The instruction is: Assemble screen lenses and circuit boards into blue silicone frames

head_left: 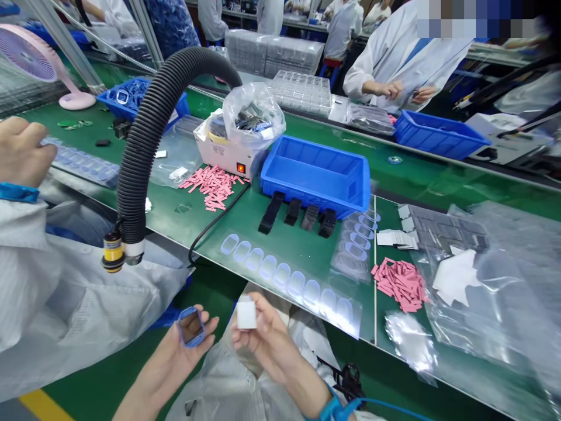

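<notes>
Left hand (179, 365) holds a blue frame (191, 327), right hand (267, 339) a white pad (246, 313), above a green workbench (416, 181).

I log a clear film sheet (289, 280) just past the fingers (263, 310), carrying a row of translucent rounded pads on the green bench mat (210, 225). Farther out from the fingers, four black straps (298, 213) lie against a blue plastic parts bin (315, 175). Loose pink strips (213, 187) sit beyond the fingers, below a white box with a red switch (223, 155). A black corrugated hose (131, 181) rises left of the fingers.
</notes>
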`<act>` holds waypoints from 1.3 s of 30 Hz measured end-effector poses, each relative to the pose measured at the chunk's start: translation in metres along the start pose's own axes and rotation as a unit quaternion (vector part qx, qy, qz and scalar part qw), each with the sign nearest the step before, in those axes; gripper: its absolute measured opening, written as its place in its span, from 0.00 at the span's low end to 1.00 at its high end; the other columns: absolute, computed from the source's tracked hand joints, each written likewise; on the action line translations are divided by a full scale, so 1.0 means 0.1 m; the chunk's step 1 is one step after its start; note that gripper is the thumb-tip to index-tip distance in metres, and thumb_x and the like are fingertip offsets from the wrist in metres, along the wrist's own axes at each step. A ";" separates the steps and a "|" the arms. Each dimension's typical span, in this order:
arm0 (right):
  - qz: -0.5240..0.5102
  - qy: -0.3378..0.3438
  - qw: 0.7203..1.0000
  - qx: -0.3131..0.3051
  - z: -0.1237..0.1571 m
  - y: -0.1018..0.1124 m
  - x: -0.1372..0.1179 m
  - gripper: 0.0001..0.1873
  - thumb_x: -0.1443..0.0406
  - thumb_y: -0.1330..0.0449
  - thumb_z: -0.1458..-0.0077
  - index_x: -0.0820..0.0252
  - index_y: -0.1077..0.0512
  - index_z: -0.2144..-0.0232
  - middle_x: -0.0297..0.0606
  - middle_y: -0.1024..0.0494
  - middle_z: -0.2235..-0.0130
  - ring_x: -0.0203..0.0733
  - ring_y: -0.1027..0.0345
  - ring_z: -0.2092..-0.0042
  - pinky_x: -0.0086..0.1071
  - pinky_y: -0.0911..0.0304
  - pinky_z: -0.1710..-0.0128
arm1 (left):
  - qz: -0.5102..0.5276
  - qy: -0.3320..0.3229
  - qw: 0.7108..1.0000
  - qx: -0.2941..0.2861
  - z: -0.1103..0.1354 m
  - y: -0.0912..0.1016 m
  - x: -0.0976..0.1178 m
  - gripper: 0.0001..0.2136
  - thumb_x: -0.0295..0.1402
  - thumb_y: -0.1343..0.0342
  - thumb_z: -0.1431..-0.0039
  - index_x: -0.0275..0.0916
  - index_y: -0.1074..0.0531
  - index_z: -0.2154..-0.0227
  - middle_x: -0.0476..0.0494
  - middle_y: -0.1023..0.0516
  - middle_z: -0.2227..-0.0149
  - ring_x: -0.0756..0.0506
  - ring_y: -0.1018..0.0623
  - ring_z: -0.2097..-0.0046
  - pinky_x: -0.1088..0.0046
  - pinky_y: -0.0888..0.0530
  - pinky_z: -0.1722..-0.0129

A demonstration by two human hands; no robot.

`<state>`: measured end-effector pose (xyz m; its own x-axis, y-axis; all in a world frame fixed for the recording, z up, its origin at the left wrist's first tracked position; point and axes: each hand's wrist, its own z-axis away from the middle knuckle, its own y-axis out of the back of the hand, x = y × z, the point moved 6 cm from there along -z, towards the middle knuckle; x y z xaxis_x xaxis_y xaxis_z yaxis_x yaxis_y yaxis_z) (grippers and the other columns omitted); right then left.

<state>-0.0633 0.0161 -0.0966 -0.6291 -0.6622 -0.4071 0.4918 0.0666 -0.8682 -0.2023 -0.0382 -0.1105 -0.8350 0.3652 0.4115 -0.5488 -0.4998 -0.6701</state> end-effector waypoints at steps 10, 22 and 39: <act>-0.058 0.117 0.991 -0.028 0.56 -0.12 -0.78 0.15 0.50 0.37 0.49 0.51 0.30 0.65 0.30 0.32 0.74 0.29 0.43 0.77 0.22 0.39 0.77 | -0.120 -0.020 0.986 -0.113 0.09 -1.24 -0.29 0.14 0.40 0.32 0.59 0.44 0.20 0.65 0.47 0.17 0.66 0.46 0.19 0.63 0.79 0.24 0.65; -0.051 0.133 0.990 0.001 0.78 -0.03 -0.94 0.18 0.47 0.37 0.52 0.52 0.33 0.72 0.28 0.37 0.78 0.29 0.53 0.81 0.24 0.44 0.80 | -0.105 -0.004 0.957 -0.271 0.05 -1.77 -0.66 0.13 0.38 0.36 0.51 0.44 0.22 0.61 0.49 0.17 0.63 0.49 0.19 0.61 0.81 0.23 0.60; -0.050 0.143 0.988 0.014 0.83 0.02 -0.93 0.16 0.47 0.36 0.53 0.49 0.31 0.71 0.27 0.41 0.79 0.29 0.52 0.82 0.24 0.41 0.80 | -0.104 0.011 0.948 -0.301 0.10 -1.92 -0.72 0.13 0.40 0.35 0.52 0.45 0.23 0.62 0.52 0.17 0.63 0.49 0.19 0.62 0.79 0.23 0.66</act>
<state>0.0462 0.0163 -0.0371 -0.8178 -0.4260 -0.3869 0.4328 -0.0121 -0.9014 -0.0367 0.0237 -0.0055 -0.7072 0.4256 0.5645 -0.5736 0.1213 -0.8101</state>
